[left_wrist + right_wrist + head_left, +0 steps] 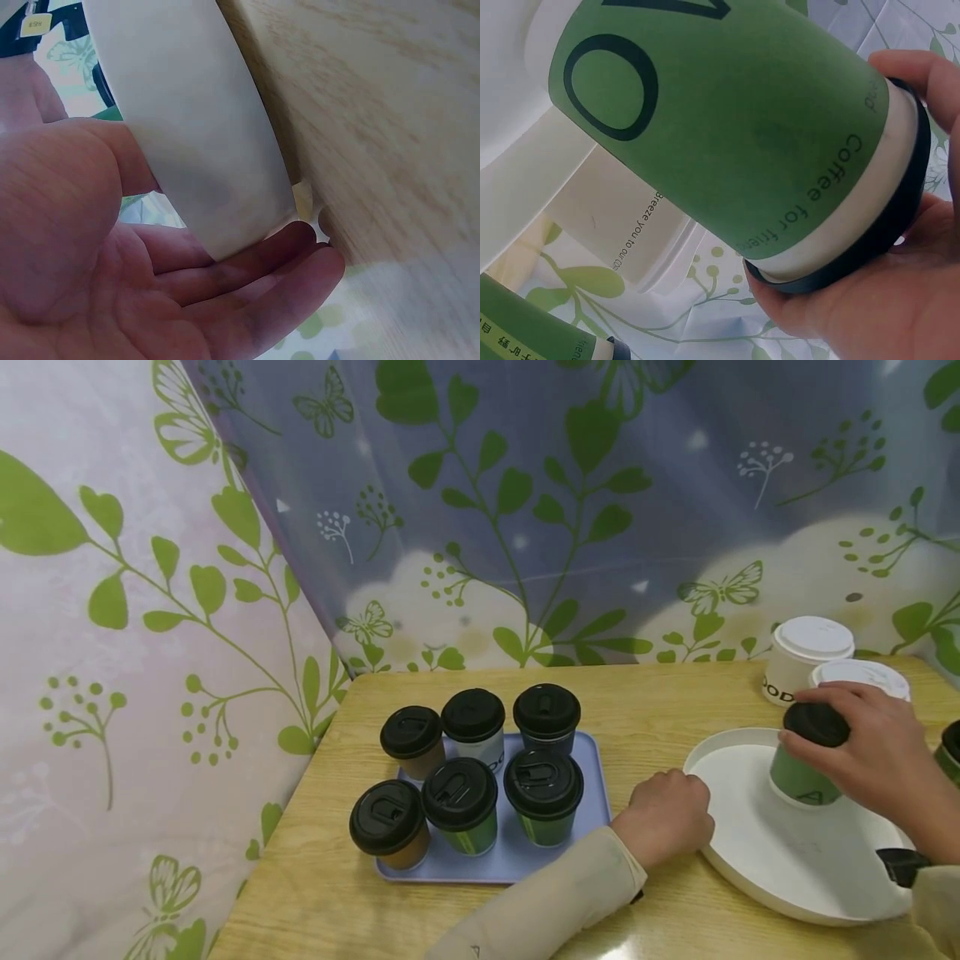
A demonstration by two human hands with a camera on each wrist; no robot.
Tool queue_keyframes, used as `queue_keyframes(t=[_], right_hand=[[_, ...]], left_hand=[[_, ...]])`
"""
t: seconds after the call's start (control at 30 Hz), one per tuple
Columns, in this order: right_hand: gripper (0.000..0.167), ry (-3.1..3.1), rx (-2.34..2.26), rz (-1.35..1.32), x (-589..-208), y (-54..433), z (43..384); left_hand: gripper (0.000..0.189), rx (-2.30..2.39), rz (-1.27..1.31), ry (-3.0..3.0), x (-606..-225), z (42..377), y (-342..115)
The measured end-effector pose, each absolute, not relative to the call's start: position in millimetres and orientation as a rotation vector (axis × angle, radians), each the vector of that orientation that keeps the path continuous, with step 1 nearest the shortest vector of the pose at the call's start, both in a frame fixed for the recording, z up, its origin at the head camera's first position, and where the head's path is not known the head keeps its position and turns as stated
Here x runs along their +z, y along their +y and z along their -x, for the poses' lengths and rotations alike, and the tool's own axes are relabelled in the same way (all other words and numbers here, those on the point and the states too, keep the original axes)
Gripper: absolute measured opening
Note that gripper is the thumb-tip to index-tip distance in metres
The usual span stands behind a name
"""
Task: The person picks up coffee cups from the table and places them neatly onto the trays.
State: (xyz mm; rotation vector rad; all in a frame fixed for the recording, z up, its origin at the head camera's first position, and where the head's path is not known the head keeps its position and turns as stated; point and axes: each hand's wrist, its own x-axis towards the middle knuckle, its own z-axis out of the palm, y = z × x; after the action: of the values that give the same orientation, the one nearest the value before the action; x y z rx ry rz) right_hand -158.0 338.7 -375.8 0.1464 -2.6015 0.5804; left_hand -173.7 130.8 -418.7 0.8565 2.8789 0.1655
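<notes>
My right hand (873,745) holds a green paper coffee cup (797,775) by its black lid. The cup stands upright at the white round tray (787,878), its lower end overlapping the tray floor. In the right wrist view, fingers and thumb wrap the lid rim of the printed green cup (757,127). Left of the tray, my left hand (671,817) grips its edge. The left wrist view shows the tray wall (195,127) between the thumb and the fingers, with the thumb's tip hidden behind it.
A lavender rectangular tray (592,827) bears several black-lidded cups in two rows, left of my left forearm. Two white-lidded cups (810,647) stand behind the round tray. Another dark-lidded cup (951,752) is cut off at the right edge. Patterned cloth hangs behind the wooden table (300,893).
</notes>
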Motion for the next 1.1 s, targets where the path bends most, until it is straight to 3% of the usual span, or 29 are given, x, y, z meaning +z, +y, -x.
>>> queue_keyframes(t=[1.1], right_hand=[[0.051, -2.696, 0.523, -0.122, -380.8, 349.6, 179.7]], left_hand=[[0.030, 0.158, -0.834, 2.885, -418.0, 172.7, 131.4]])
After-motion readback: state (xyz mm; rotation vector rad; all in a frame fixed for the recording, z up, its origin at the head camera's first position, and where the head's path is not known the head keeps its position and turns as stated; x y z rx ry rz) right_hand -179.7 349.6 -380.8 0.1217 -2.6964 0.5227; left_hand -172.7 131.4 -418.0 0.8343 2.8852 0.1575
